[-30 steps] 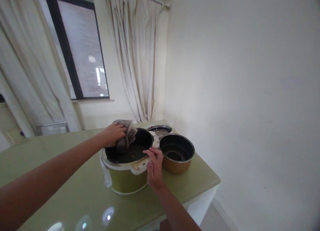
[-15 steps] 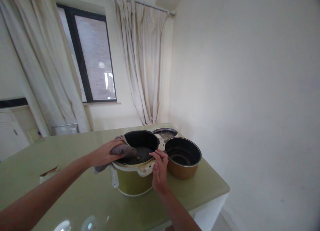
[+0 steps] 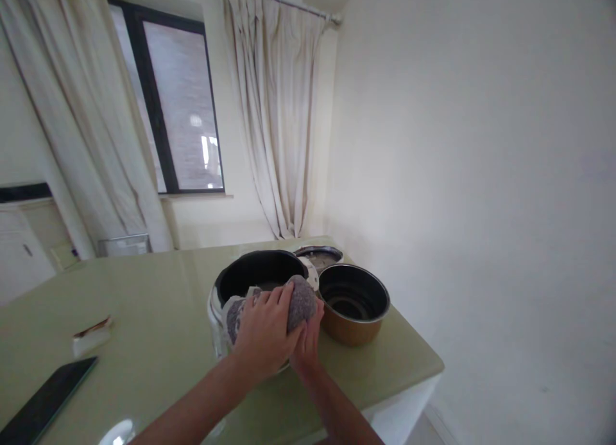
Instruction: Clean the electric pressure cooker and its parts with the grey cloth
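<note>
My left hand (image 3: 266,332) is closed over a bunched grey cloth (image 3: 302,301) and presses it on the near right rim of a rice cooker (image 3: 262,265). The cooker's inside is black; its pale rim shows at the left, while my arm and hand cover most of its body. Just right of the cloth, my right hand (image 3: 310,342) is curled against the cooker's rim, its fingertips partly hidden by the cloth. A pot (image 3: 353,329), black inside and orange-brown outside, stands to the right of the cooker.
Behind the cooker lies a round, dark-rimmed lid (image 3: 323,257). A small white item with a brown edge (image 3: 91,336) and a dark flat device (image 3: 48,400) lie at left on the pale green table (image 3: 158,291). The table's right edge is near the pot, beside a wall.
My left hand has moved right with the cloth, from the cooker's left rim to its near right rim. My right hand stays at the right side. The dark device has come into view.
</note>
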`<state>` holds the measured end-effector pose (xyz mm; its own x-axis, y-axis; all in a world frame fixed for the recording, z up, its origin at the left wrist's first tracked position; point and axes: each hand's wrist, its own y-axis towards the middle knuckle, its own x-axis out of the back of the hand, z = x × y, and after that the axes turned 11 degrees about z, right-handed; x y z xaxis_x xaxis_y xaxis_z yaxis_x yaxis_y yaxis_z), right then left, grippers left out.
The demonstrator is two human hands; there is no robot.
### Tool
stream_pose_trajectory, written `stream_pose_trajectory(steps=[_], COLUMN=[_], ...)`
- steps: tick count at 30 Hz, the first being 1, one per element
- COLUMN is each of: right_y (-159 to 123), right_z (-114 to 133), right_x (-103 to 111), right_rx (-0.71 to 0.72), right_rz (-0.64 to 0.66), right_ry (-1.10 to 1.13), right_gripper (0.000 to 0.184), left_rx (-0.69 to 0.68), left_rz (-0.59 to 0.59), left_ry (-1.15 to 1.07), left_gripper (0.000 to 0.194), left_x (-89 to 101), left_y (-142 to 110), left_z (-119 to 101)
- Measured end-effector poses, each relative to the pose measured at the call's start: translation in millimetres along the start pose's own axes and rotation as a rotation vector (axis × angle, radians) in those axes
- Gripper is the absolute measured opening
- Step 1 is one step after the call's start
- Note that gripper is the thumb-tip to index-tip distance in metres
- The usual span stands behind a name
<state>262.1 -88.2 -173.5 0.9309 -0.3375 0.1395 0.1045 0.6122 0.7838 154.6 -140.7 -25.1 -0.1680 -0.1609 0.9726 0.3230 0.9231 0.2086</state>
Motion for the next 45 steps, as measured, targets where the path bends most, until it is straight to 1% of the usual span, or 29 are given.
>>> stream_pose_trajectory(steps=[2,3,5,8,10,13,15,18,22,26,29,37,41,45], right_y=[-1,0,0,-1,-1,2,4,8,9,8,10,17,21,24], right_z=[1,2,3,4,5,10,14,19,20,17,16,15,16,17], right_x=[-1,-1,-2,-3,-1,4,9,16,20,23,24,26,26,26], right_rx=[0.003,0.015,0.022,-0.012,-0.029,-0.011,0.017,0.042,0.041,0.053,0.064,0.075,0.080,0.091], right_rz=[-0.025,-0.033,-0.030,-0.025,-0.025,-0.004,0.023,0.058,0.079,0.117,0.131,0.147,0.155,0.161], right_ry=[0.055,0.072,0.068,0.051,0.039,0.017,0.007,-0.014,-0.048,-0.065,-0.071,-0.084,-0.086,-0.090], right_gripper=[0.043,0.041,0.041,0.043,0.039,0.033,0.033,0.032,0.031,0.029,0.029,0.031,0.030,0.026], left_rx=[0.041,0.054,0.070,0.076,0.088,0.113,0.130,0.155,0.170,0.168,0.145,0.198,0.196,0.183], left_rz=[0.140,0.190,0.234,0.209,0.189,0.180,0.188,0.196,0.173,0.120,0.090,0.212,0.229,0.213], left_ry=[-0.022,-0.033,-0.040,-0.007,0.022,0.086,0.112,0.110,0.094,0.100,0.112,0.024,0.027,0.047], left_gripper=[0.047,0.043,0.041,0.043,0.049,0.059,0.058,0.054,0.053,0.052,0.055,0.068,0.061,0.051], left_x=[13.9,18.6,22.2,16.0,9.3,1.8,-1.3,-4.7,-7.7,-9.6,-10.7,-10.4,-11.1,-11.4], left_y=[16,24,39,63,81,111,132,159,179,184,186,200,199,192], left_z=[-6,-7,-11,-22,-31,-41,-42,-38,-19,13,38,93,115,125])
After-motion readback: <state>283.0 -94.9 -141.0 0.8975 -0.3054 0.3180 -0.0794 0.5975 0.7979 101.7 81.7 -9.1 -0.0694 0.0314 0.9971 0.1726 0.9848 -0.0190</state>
